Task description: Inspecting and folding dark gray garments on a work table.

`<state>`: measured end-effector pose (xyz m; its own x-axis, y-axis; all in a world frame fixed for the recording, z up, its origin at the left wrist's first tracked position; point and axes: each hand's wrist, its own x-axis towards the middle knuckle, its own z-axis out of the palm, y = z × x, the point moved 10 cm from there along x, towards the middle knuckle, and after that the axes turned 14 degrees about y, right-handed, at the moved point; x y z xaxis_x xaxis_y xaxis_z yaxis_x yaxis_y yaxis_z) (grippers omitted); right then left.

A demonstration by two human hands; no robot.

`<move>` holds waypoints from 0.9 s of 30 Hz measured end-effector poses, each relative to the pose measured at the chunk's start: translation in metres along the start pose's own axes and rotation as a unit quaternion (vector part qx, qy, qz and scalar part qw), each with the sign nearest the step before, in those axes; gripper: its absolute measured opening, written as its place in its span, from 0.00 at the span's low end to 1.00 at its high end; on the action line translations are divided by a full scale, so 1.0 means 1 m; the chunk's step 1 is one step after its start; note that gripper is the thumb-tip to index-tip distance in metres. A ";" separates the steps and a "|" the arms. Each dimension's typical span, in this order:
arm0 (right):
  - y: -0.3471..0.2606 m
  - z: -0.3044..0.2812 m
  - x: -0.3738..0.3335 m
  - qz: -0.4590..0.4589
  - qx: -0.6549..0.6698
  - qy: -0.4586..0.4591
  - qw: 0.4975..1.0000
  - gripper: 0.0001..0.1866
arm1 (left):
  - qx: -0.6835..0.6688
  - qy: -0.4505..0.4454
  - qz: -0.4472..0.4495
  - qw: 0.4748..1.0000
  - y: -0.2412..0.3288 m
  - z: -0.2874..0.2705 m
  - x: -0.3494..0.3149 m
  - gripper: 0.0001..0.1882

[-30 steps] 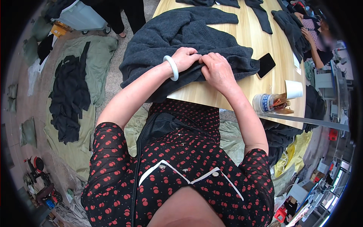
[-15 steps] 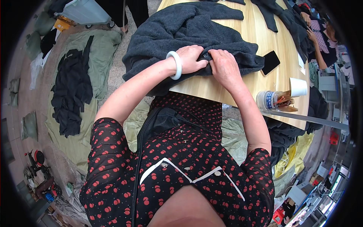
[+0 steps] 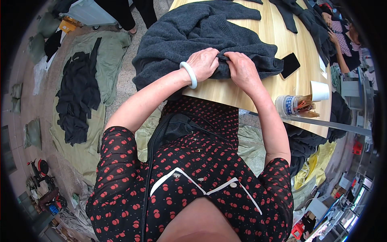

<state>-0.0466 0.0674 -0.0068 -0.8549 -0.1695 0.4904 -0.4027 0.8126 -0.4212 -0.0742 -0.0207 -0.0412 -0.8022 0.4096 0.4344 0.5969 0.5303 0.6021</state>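
Observation:
A dark grey knitted cardigan lies bunched at the near left of the wooden table, with a button showing near its right end. Both hands pinch the edge of the knit close together. My left hand, with a pale bangle at the wrist, has its fingers closed on the fabric. Just to its right, my right hand grips the same edge between thumb and fingers. The fingertips are partly hidden in the folds.
Right of the cardigan lies a black phone. Near the table's right edge stand a jar of tools and a white paper cup. Dark garments lie on a floor sheet at left. A co-worker's arm shows at far right.
Both hands still hold the knit; the left hand's fingers have curled in more, and the small dark patch between the hands is covered. At the back left, a person's legs have shifted.

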 end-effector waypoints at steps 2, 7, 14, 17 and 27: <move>0.001 -0.002 0.000 0.001 0.031 0.002 1.000 0.11 | -0.018 0.012 0.027 0.999 0.005 -0.005 0.000 0.13; 0.002 -0.019 0.010 0.058 0.091 -0.004 0.994 0.13 | -0.101 -0.016 0.067 0.992 0.022 -0.023 0.011 0.12; -0.003 -0.017 0.017 0.050 0.123 -0.077 0.988 0.13 | -0.059 -0.107 0.029 0.992 0.012 -0.029 0.002 0.15; 0.016 -0.029 0.016 0.140 0.161 -0.114 0.970 0.11 | 0.061 -0.072 0.057 0.994 -0.005 -0.060 -0.016 0.21; 0.069 -0.117 0.065 0.166 0.164 0.114 0.966 0.13 | -0.128 -0.090 -0.118 0.981 -0.040 -0.089 0.022 0.20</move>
<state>-0.0919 0.1778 0.0848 -0.8753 0.2274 0.4268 -0.2329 0.5752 -0.7842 -0.1175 -0.0989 0.0036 -0.8876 0.4347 0.1522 0.3537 0.4317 0.8298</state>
